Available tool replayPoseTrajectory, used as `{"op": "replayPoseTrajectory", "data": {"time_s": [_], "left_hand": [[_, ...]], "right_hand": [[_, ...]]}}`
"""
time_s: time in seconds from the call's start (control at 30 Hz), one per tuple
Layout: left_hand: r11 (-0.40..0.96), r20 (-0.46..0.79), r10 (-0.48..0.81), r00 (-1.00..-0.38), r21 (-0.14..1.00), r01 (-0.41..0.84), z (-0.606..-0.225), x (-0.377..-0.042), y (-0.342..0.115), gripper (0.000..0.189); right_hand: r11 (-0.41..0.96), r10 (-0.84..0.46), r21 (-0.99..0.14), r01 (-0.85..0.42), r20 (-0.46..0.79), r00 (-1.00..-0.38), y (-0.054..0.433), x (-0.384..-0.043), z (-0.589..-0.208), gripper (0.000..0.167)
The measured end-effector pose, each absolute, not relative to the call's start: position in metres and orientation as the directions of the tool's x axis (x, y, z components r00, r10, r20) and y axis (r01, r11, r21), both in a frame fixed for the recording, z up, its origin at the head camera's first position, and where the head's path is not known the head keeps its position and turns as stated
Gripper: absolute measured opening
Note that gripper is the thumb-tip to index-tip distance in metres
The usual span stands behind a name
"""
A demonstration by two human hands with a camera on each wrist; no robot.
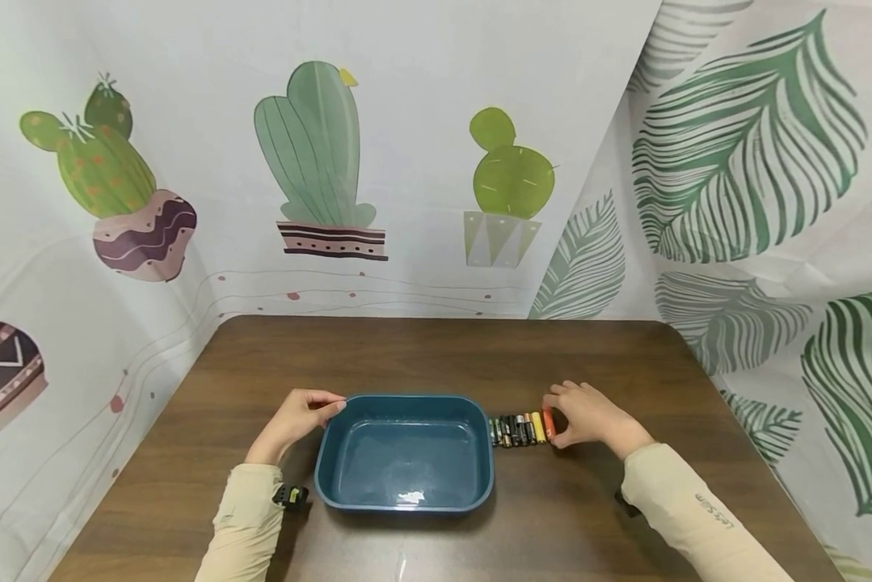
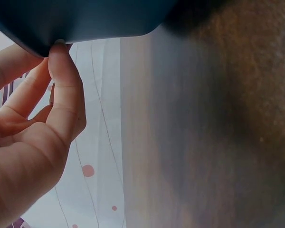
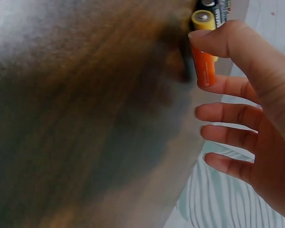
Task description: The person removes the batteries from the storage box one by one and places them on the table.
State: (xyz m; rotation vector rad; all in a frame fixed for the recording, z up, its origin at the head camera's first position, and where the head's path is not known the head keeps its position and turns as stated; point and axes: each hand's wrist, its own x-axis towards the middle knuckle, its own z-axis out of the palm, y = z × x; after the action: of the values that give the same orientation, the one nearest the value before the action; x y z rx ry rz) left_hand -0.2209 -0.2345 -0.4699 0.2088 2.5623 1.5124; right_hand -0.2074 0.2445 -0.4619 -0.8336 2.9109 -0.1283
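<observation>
A dark blue rectangular plastic basin (image 1: 399,461) stands on the table with nothing inside it. At its far left corner my left hand (image 1: 297,422) pinches the rim between thumb and fingers; the left wrist view shows the thumb (image 2: 62,71) against the basin's wall (image 2: 99,19). To the basin's right lies a row of several batteries (image 1: 514,431), side by side. At the row's right end my right hand (image 1: 590,414) pinches an orange battery (image 3: 204,66) by its two ends, thumb and index finger. A yellow battery (image 3: 203,18) is right beside it.
The brown wooden table (image 1: 436,347) extends around the basin. Behind it and at the sides hangs a white cloth (image 1: 421,162) printed with cacti and leaves. A small black device (image 1: 290,495) sits on the left wrist.
</observation>
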Motion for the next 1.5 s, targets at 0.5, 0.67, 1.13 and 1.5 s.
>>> {"op": "replayPoseTrajectory", "data": {"time_s": [0.5,0.67,1.13,1.5], "left_hand": [[0.465,-0.051,0.211,-0.976,0.884,0.055,-0.470,-0.220,-0.234,0.024],[0.473,-0.057,0.202,-0.978,0.880,0.046,-0.473,-0.221,-0.235,0.023],[0.481,-0.081,0.200,-0.977,0.876,0.026,-0.463,-0.218,-0.230,0.023],[0.441,-0.092,0.196,-0.976,0.897,0.004,-0.473,-0.222,-0.237,0.031]], "right_hand": [[0.831,-0.552,-0.114,-0.544,-0.052,-0.832,0.243,-0.207,-0.467,0.041],[0.828,-0.557,-0.118,-0.548,-0.056,-0.829,0.243,-0.206,-0.467,0.043],[0.826,-0.560,-0.117,-0.552,-0.053,-0.827,0.245,-0.205,-0.467,0.051],[0.830,-0.556,-0.106,-0.548,-0.065,-0.829,0.242,-0.204,-0.464,0.052]]}}
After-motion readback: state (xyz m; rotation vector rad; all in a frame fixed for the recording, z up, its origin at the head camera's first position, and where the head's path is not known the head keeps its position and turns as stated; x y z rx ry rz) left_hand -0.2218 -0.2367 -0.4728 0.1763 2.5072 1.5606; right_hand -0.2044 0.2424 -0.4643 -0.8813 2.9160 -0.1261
